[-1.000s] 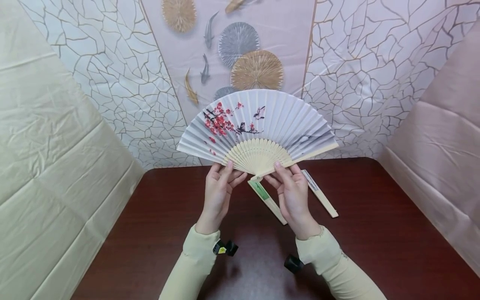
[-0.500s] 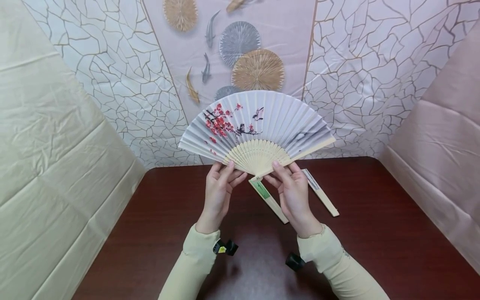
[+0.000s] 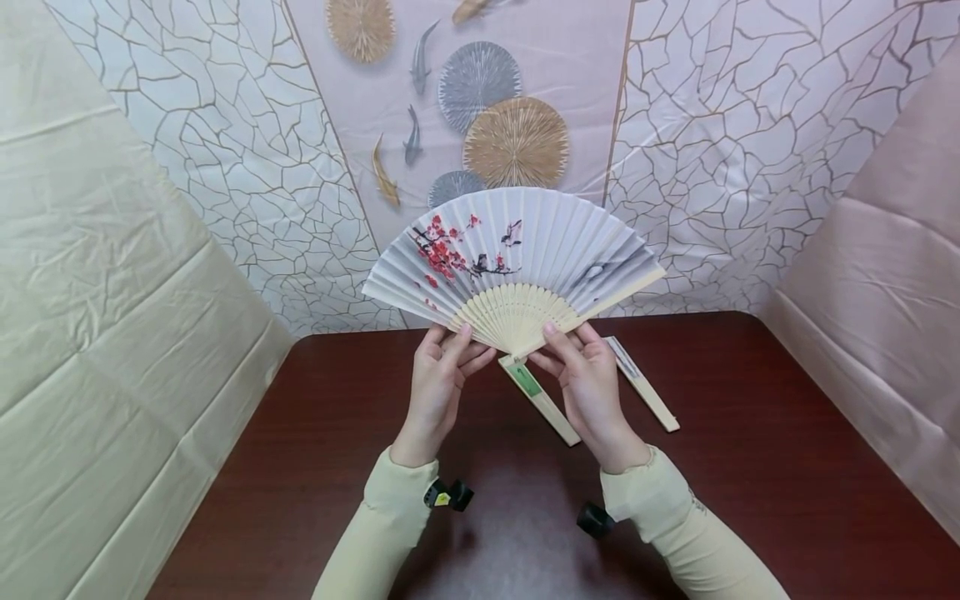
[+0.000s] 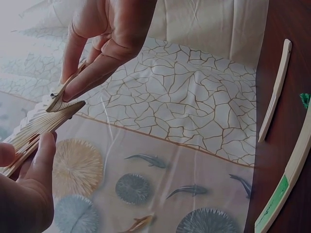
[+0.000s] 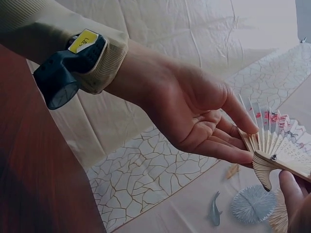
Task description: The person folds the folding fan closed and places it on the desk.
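A spread white folding fan [image 3: 555, 233] with red blossoms, dark birds and pale wooden ribs is held up above the table in the head view. My left hand [image 3: 437, 396] pinches its left outer rib, thumb in front. My right hand [image 3: 594, 396] pinches the right outer rib the same way. The rivet end of the fan points down between both hands. In the right wrist view, the left hand [image 5: 189, 109] has its thumb on the ribs. A folded fan with a green panel [image 3: 542, 400] lies below, partly beneath the right hand.
Another folded fan [image 3: 642, 385], with a greyish panel, lies on the dark red-brown table [image 3: 765, 433] right of the right hand. A patterned cloth [image 3: 705, 125] stands behind the table, with beige cloth [image 3: 150, 333] along the left side. Each wrist carries a small black camera [image 3: 595, 519].
The fan's spread has narrowed slightly, its right edge swinging up and inward. Its top edge sits a little lower. Both hands keep their grip and have barely moved.
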A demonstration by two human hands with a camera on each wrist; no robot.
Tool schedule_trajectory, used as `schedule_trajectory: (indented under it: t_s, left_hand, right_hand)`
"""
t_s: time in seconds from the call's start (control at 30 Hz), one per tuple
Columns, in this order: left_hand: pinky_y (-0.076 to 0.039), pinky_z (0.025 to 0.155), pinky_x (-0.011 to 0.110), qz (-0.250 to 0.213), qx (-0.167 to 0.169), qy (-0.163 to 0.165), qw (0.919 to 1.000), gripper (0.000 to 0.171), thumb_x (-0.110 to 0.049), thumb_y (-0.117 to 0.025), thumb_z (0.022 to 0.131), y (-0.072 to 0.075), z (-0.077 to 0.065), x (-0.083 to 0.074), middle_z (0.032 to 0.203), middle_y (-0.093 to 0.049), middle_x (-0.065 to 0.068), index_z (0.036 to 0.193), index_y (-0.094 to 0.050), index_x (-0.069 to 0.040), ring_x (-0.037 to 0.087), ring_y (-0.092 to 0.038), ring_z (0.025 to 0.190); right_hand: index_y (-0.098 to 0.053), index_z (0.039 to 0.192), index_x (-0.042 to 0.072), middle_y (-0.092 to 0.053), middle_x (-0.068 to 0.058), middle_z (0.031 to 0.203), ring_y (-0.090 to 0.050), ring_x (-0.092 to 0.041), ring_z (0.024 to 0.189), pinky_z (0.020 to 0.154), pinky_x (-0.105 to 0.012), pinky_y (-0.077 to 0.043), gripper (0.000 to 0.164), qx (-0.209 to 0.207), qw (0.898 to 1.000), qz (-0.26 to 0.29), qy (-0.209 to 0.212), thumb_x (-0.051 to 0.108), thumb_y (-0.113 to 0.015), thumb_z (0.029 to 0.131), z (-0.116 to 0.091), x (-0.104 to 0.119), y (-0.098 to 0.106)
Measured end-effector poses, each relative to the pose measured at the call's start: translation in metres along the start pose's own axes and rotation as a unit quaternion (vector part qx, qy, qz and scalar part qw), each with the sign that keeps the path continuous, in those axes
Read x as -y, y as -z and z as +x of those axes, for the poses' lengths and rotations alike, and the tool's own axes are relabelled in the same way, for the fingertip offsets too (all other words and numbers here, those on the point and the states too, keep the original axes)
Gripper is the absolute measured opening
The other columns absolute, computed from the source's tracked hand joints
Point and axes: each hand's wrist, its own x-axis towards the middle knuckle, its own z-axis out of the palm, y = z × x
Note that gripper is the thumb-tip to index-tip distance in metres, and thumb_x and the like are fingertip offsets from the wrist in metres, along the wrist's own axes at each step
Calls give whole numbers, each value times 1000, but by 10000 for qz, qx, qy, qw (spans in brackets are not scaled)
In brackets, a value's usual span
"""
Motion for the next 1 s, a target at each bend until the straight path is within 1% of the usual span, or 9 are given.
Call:
schedule_trajectory:
  t_s: [0.17,0.23,0.47,0.63,0.67,0.83,0.9,1.0]
  left_hand:
    - [-54,93,53,23,-19,80,10000,35,-9,-54,105,0,-1,0,118,-68,19,137,-48,5,21,-73,96]
    - [-53,94,53,12,-17,97,10000,35,-9,-53,105,0,-2,0,118,-68,19,136,-48,5,21,-73,96]
    - [-57,90,46,69,30,125,9999,34,-6,-52,105,-1,-2,1,118,-68,18,137,-48,4,20,-73,95]
    - [-60,86,41,118,37,178,9998,34,-6,-53,105,0,-3,2,120,-67,20,137,-49,4,22,-73,95]
    - [-60,86,41,132,44,189,9997,35,-7,-53,105,0,-3,2,121,-67,21,138,-48,4,22,-73,96]
    - [-56,92,48,192,54,276,9994,37,-9,-53,105,1,-3,3,125,-65,23,140,-48,3,22,-72,98]
    - [-56,92,47,202,60,312,9993,37,-9,-53,105,1,-3,3,125,-64,23,140,-48,3,21,-72,98]
    - [-58,89,42,228,79,339,9991,38,-9,-53,105,1,-2,3,125,-64,23,141,-47,3,20,-72,97]
  right_hand:
    - [-52,135,-9,-73,-6,109,-70,-14,98,79,-34,-61,35,26,10000,-46,-44,-3,-55,101,-1,0,1]
    - [-52,135,-9,-73,-6,109,-70,-14,98,79,-34,-61,35,42,9999,-73,-60,-3,-55,101,-1,0,2]
    - [-51,136,-8,-73,-5,110,-69,-13,98,79,-33,-61,35,113,9997,-162,-160,-3,-55,102,-1,2,4]
    - [-51,137,-8,-73,-4,111,-69,-13,99,80,-34,-61,36,143,9994,-226,-242,-3,-54,102,-1,2,5]
    - [-51,137,-8,-73,-4,111,-69,-13,99,80,-34,-61,36,140,9993,-235,-259,-3,-54,102,-1,2,5]
    - [-51,137,-8,-73,-4,112,-69,-13,99,80,-33,-61,36,125,9990,-296,-312,-2,-54,102,-1,2,7]
    - [-51,138,-7,-73,-4,112,-69,-14,100,80,-33,-61,37,120,9989,-316,-340,-1,-55,102,-2,1,8]
    - [-51,138,-7,-72,-3,112,-69,-14,100,81,-33,-61,37,112,9986,-342,-385,-1,-54,102,-1,1,8]
